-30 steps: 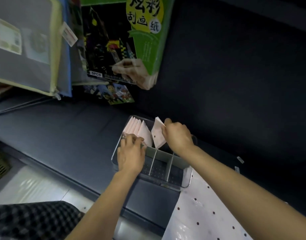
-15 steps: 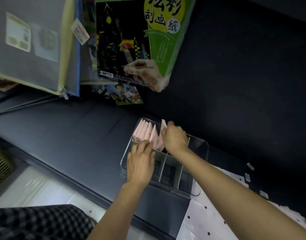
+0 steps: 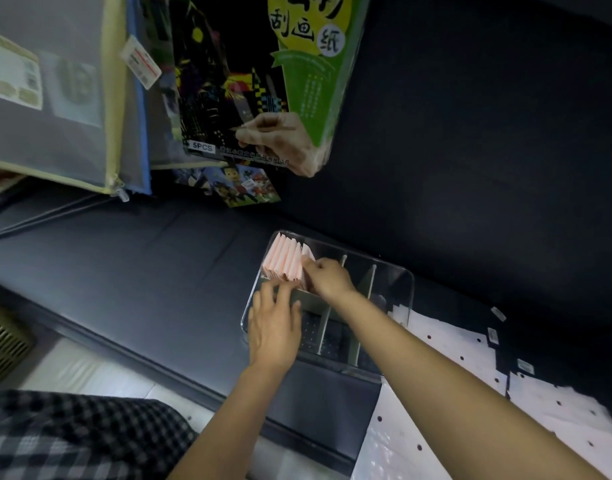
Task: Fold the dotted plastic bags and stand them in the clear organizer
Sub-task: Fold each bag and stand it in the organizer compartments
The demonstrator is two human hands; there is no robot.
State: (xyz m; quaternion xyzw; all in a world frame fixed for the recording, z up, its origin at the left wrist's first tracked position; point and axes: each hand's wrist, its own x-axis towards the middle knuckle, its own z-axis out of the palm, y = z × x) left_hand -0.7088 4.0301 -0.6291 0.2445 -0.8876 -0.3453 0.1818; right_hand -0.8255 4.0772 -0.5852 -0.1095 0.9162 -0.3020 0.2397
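Fingers of the right hand (image 3: 327, 277) pinch a light, slippery folded bag (image 3: 308, 256) at its top edge, left hand (image 3: 275, 325) relaxed on the clear organizer (image 3: 406, 299).

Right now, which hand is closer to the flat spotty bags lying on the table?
The right. The right hand is in the clear organizer at the folded pink bags, on the side towards the flat dotted bags. The left hand rests on the organizer's far side.

Both forearms are bare, no sleeves, nothing on the wrists. Black-and-white checked fabric (image 3: 72, 434) shows down at 7 o'clock, looks like clothing.
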